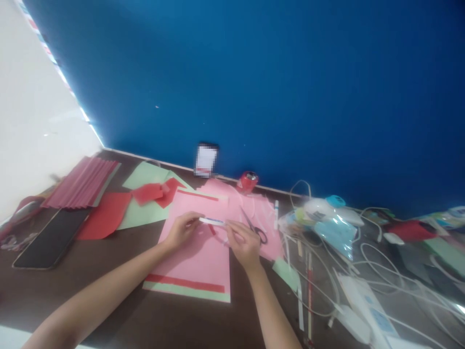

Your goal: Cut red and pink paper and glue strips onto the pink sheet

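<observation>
Both hands (214,235) — glue stick (211,221) crosswise

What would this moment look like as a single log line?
left hand: holds white pen | right hand: on the pen's other end | under: pink paper | beside: scissors

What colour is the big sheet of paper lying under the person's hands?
Pink paper sheet, with a red strip and pale green edge along its near end; seen in the head view.

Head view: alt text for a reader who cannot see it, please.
Both hands, left hand and right hand, hold a small white stick over pink paper on a dark table. Scissors, phone and cables lie nearby, against a blue wall.
</observation>
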Action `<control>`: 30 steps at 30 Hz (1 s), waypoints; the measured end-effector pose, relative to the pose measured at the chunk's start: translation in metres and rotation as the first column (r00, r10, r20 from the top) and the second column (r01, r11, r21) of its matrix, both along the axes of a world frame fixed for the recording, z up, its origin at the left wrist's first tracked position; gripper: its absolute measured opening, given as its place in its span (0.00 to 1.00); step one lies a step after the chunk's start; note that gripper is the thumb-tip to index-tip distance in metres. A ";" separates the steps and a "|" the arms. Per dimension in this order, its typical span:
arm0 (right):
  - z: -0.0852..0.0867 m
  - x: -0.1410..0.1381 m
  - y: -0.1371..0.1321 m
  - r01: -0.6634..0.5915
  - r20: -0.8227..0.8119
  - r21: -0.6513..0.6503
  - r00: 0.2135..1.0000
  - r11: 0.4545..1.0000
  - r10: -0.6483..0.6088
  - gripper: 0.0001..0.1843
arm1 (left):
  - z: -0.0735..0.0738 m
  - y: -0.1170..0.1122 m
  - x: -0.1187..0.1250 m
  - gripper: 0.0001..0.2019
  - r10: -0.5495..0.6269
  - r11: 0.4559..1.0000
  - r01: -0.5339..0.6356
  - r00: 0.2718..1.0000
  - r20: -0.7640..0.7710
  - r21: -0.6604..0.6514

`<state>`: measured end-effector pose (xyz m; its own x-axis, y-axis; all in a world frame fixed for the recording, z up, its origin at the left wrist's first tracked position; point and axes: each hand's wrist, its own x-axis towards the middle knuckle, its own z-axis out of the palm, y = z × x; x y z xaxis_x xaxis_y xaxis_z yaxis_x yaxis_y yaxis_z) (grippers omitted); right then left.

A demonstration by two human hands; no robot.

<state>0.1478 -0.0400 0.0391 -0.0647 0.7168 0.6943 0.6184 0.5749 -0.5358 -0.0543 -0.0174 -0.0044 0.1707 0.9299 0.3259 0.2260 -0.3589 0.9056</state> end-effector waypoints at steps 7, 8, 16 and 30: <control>0.002 0.000 -0.001 -0.036 0.022 0.055 0.999 0.998 0.035 0.09 | -0.001 0.000 0.000 0.11 -0.003 1.000 0.003 1.000 -0.020 0.021; 0.002 0.000 -0.001 -0.035 0.022 0.052 0.999 0.998 0.034 0.09 | -0.001 0.000 0.000 0.11 0.000 1.000 0.000 1.000 -0.019 0.022; -0.005 0.000 0.000 0.025 0.077 0.093 0.996 0.995 -0.032 0.09 | -0.003 0.000 -0.001 0.11 -0.015 0.999 0.016 1.000 -0.017 0.038; -0.009 0.037 0.010 0.128 0.194 -0.527 0.981 0.840 -0.028 0.15 | 0.007 0.001 0.000 0.09 0.104 0.983 -0.104 0.995 -0.003 -0.155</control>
<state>0.1847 -0.0302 0.0297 -0.0744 0.9801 0.1842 0.7594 0.1754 -0.6265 -0.0538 -0.0162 0.0024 0.0694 0.9817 0.1776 0.2504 -0.1894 0.9494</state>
